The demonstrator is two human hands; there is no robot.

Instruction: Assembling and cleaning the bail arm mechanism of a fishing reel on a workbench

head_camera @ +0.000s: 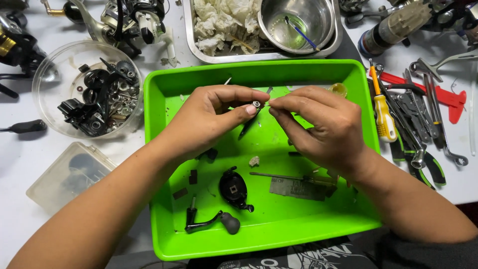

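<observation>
Left hand pinches small metal ring; right hand, just right, pinches perhaps thin pin, axis left-right, over green tray

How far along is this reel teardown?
Done: loose black parts and screws fill the clear round bowl, and a crank handle and black side cover lie in the green tray. In hand: the left hand pinches a small bearing; the right hand meets it. Left: other reels sit whole.
</observation>
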